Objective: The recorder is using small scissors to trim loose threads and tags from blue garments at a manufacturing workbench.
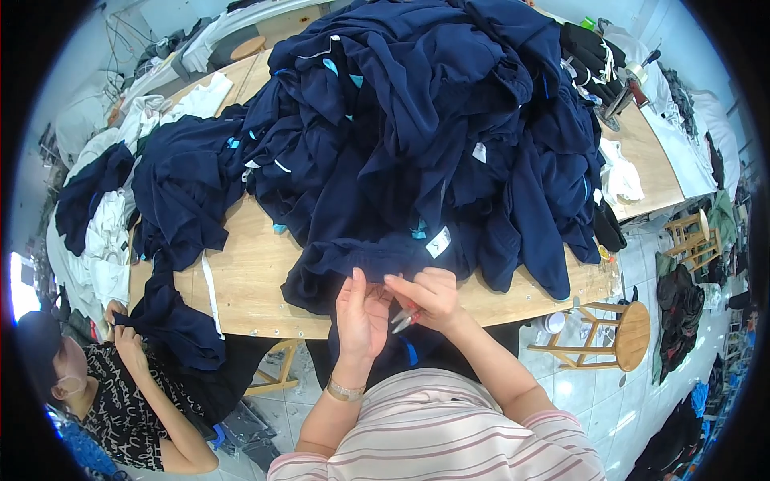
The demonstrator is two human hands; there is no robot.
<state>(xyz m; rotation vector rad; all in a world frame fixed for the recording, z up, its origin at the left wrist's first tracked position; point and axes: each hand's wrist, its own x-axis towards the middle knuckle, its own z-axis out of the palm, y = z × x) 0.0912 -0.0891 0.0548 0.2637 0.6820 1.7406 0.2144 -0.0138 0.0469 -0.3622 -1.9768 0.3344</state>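
Observation:
Both my hands are at the near edge of a navy garment (361, 255) that hangs over the table's front edge. My left hand (362, 314) has thumb and fingers together at the garment's hem, pinching the cloth; the exact fingertip contact is partly hidden. Close beside it on the right, my right hand (433, 297) is closed around small thread snips (403, 321) with a red handle, their metal blades pointing down and left. Its thumb and forefinger also meet near the hem. A white label (438, 242) shows on the garment just beyond my right hand.
A big heap of navy garments (417, 112) covers the wooden table (265, 272). At left, a co-worker (128, 401) handles another navy piece (180, 333). A wooden stool (632, 337) stands at right on the tiled floor; white cloth (619, 172) lies on the table's right part.

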